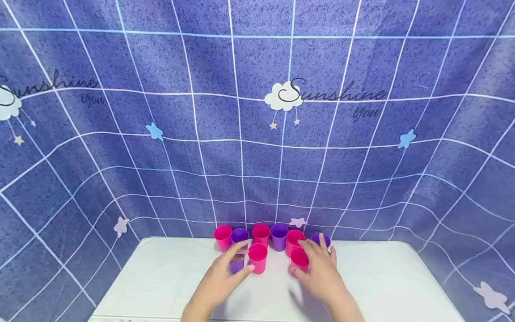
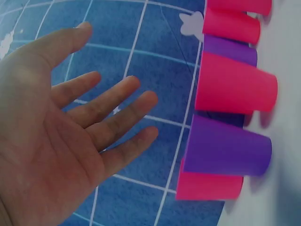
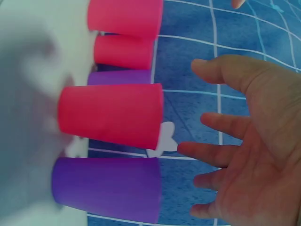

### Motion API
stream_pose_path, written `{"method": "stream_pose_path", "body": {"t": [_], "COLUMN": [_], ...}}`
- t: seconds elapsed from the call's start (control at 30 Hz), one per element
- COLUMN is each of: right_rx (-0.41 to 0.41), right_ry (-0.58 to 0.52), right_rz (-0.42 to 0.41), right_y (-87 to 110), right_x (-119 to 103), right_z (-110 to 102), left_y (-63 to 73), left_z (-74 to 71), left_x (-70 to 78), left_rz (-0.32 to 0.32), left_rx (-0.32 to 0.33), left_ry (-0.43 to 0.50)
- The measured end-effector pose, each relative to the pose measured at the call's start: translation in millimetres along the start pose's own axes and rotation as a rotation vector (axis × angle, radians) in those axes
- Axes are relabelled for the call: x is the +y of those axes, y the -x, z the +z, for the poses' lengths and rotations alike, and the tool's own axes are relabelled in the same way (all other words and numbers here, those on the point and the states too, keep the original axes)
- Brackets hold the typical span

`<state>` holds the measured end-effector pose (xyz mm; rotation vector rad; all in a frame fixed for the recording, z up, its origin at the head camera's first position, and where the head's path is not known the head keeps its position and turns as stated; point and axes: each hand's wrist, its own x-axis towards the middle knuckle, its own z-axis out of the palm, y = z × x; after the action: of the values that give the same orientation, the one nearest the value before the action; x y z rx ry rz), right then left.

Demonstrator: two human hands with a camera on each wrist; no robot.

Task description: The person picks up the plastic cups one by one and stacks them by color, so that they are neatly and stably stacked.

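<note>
Pink and purple cups stand upright, mouths up, on a white table. My left hand (image 1: 221, 279) hovers with fingers spread over a front purple cup (image 1: 236, 264), partly covering it; a front pink cup (image 1: 258, 259) is just right of its fingertips. In the left wrist view, that hand's palm (image 2: 61, 155) and relaxed fingers are apart from the cups. My right hand (image 1: 322, 273) is above another front pink cup (image 1: 299, 258), fingers spread. In the right wrist view, a pink cup (image 3: 110, 113) and a purple cup (image 3: 106, 188) stand apart from its loose fingers.
Behind the front cups is a row with a pink cup (image 1: 223, 239), a purple cup (image 1: 279, 238) and several more, close to the blue checked curtain (image 1: 257, 179). The white table (image 1: 169, 273) extends to both sides of the cups.
</note>
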<state>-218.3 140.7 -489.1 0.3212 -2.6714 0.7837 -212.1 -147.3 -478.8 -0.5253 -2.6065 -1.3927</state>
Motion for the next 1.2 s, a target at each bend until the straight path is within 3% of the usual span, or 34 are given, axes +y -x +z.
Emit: {"method": "stream_pose_path", "body": {"t": [0.2, 0.57, 1.03, 1.2], "right_rx": [-0.011, -0.022, -0.003, -0.041], "right_ry": [0.027, 0.073, 0.073, 0.031], "right_rz": [0.024, 0.038, -0.004, 0.015], "right_y": [0.2, 1.1, 1.5, 1.3], "right_x": [6, 13, 2, -6], "right_z": [12, 26, 27, 24], "left_y": [2.5, 5.9, 5.1, 5.5], "left_z": [-4.5, -0.1, 5.0, 6.2], "left_x": [-4.2, -13.3, -22.8, -23.9], "left_rz": [0.005, 0.014, 0.017, -0.005], "left_rx": [-0.026, -0.067, -0.127, -0.155], "left_ry": [0.045, 0.064, 0.116, 0.094]}}
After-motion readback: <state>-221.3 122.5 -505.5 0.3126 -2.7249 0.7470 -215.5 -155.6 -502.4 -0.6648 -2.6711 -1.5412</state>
